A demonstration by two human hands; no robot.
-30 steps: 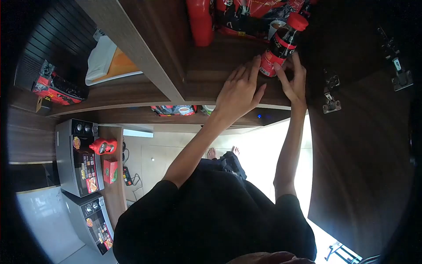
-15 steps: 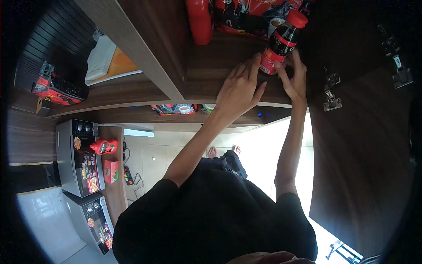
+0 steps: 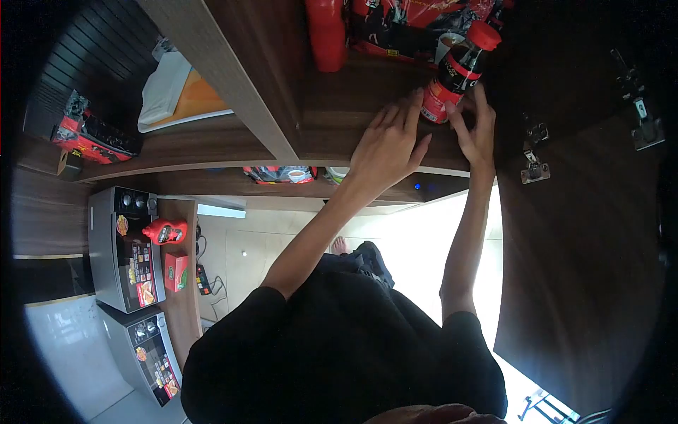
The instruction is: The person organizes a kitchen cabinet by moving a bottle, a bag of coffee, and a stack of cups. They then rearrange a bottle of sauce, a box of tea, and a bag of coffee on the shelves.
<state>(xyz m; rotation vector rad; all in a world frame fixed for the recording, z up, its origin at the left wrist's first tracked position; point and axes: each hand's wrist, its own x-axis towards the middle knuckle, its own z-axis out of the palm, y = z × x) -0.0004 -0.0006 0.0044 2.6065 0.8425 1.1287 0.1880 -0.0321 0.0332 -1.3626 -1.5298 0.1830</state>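
Observation:
A small dark bottle (image 3: 452, 79) with a red cap and a red-and-black label stands tilted in view on the wooden cabinet shelf (image 3: 321, 134). Around its lower right side curl the thumb and fingers of my right hand (image 3: 476, 134), gripping it near the base. My left hand (image 3: 385, 145) lies on the shelf to the bottle's left, fingers stretched out, the index fingertip at or close to the label. Behind the bottle is a red-and-black packet (image 3: 395, 35) with a cup printed on it. A red bottle (image 3: 327, 39) stands farther left.
An upright divider (image 3: 233, 78) separates the left compartment, which holds a white-and-orange tray (image 3: 185, 102) and another red packet (image 3: 95, 138). Metal hinges (image 3: 534, 166) mark the open door (image 3: 579, 261) at right. Microwaves (image 3: 123, 247), a red sauce bottle (image 3: 166, 231) and a small box (image 3: 176, 271) are at left.
The view has shifted slightly, and one foot has gone out of sight below. Both hands keep nearly the same places around the bottle.

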